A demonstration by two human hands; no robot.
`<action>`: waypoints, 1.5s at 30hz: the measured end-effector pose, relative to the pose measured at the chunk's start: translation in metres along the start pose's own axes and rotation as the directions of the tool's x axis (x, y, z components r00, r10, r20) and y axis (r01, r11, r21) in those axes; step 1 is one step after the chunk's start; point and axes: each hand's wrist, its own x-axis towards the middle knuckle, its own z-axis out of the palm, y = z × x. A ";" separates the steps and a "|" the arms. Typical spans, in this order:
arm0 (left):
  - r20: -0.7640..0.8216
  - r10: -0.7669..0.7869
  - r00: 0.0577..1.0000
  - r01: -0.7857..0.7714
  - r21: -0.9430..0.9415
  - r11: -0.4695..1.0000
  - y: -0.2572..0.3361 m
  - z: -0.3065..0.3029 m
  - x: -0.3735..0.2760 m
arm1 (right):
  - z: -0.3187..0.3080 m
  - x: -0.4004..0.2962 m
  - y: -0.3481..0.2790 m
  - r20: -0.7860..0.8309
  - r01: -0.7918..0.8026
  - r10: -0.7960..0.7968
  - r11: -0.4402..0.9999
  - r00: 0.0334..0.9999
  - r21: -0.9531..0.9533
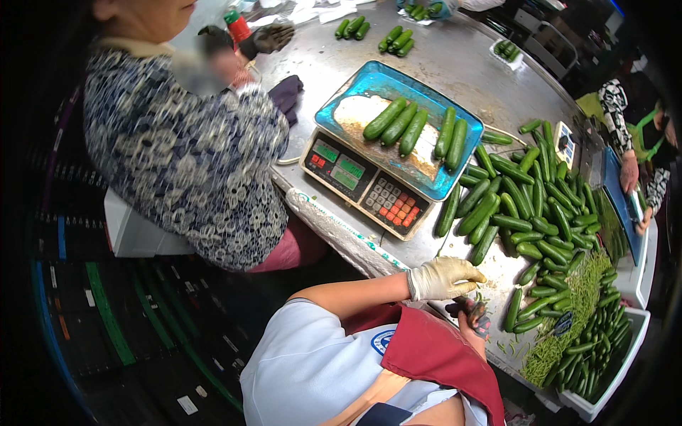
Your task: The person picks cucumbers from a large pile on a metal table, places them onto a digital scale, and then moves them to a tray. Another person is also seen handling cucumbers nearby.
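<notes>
My left hand [446,278], in a pale, yellow-stained glove, hovers above the front of the metal table [453,247] with its thumb and curved fingers slightly apart. No object shows between them. Close below it is my right hand [471,318] in a dark, partly worn glove, its fingers bunched; whether it grips something I cannot make out. Small green scraps [482,299] lie beside both hands. A large heap of green cucumbers [525,197] spreads beyond them. Scissors with dark handles [562,324] rest on a pile of thin green trimmings [581,298] to the right.
A digital scale [367,183] carries several cucumbers in its blue tray [354,80]. A white crate [613,391] of small cucumbers stands at lower right. Another person [186,154] is at left; another person's hands [630,173] are at far right. Cucumber bundles [397,41] lie at the back.
</notes>
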 end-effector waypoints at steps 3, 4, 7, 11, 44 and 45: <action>0.086 -0.003 0.996 0.002 0.011 1.000 0.006 -0.005 0.016 | -0.012 -0.004 -0.020 0.058 0.028 -0.020 0.990 0.998 -0.141; 0.126 0.014 0.992 -0.013 -0.009 1.000 0.007 -0.003 0.021 | -0.020 -0.013 -0.028 0.063 0.004 0.007 0.985 0.998 -0.171; 0.045 0.066 0.997 -0.069 0.061 0.996 0.001 -0.012 0.021 | -0.051 -0.031 0.089 0.405 0.404 -0.491 -0.113 0.772 -0.908; 0.059 -0.173 0.983 0.167 0.094 0.982 0.007 -0.015 0.027 | -0.119 -0.029 0.094 0.009 -0.043 -0.412 -0.118 0.911 -0.992; 0.288 -0.310 0.906 0.250 0.226 0.942 0.033 0.080 0.072 | -0.222 0.127 0.048 0.134 0.207 -0.159 0.789 0.978 -0.578; 0.306 -0.384 0.871 0.362 0.129 0.923 0.031 0.085 0.075 | -0.215 0.123 0.035 0.112 0.068 -0.005 0.818 0.994 -0.571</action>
